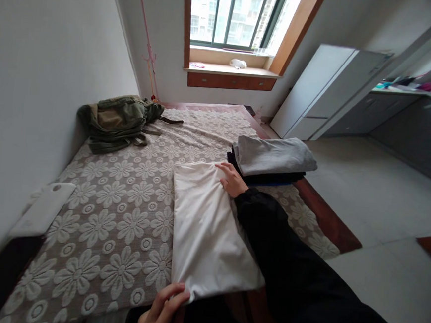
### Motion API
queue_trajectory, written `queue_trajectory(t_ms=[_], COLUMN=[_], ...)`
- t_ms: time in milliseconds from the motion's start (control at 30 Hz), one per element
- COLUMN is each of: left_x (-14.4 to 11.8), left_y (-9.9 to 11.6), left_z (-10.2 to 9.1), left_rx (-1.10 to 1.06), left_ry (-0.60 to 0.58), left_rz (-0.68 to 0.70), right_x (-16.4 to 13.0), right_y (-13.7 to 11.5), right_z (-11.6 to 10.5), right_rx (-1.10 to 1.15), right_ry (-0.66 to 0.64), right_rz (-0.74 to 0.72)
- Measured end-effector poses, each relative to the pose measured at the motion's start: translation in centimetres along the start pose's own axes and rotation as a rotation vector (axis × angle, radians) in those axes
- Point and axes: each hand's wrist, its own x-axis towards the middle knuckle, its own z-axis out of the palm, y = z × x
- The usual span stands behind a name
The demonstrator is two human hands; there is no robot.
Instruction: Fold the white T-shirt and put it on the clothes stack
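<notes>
A folded white cloth (206,225) is laid on the flowered bed cover (122,209), its near corner reaching over the bed edge. That corner is pinched by the fingers of the left hand (162,311). The right hand (232,179) is pressed flat, fingers spread, on the far right edge of the cloth. Just beside it a pile of folded clothes (273,158) is seen. A green backpack (117,121) lies well apart, so free cover is left between.

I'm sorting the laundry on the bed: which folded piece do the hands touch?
The white cloth: left hand pinches its near corner, right hand presses its far edge. The grey piece lies untouched on the dark stack.
</notes>
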Motion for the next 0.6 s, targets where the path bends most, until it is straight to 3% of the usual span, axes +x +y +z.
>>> queue_trajectory(t_ms=[100, 200, 300, 400, 500, 600], left_x=[0.0, -0.5, -1.0, -1.1, -0.8, -0.4], left_y=[0.2, 0.1, 0.0, 0.1, 0.2, 0.0], left_z=[-0.2, -0.6, -1.0, -1.1, -1.2, -1.5], left_rx=[-0.077, -0.09, -0.113, -0.179, -0.255, -0.269], left_ry=[0.022, 0.014, 0.051, 0.096, 0.084, 0.048], left_rz=[-0.015, -0.049, -0.099, -0.176, -0.268, -0.3], right_x=[-0.2, -2.6, -8.6, -16.4, -22.6, -25.1], right_y=[-0.8, -2.6, -4.9, -7.0, -8.6, -10.0], right_z=[-0.6, -2.9, -6.2, -8.3, -8.4, -7.2], right_rx=[-0.03, -0.057, -0.023, 0.084, 0.141, 0.144], right_ry=[0.033, 0.076, 0.091, -0.093, -0.236, -0.279], right_rz=[0.003, -0.014, 0.087, 0.31, 0.496, 0.563])
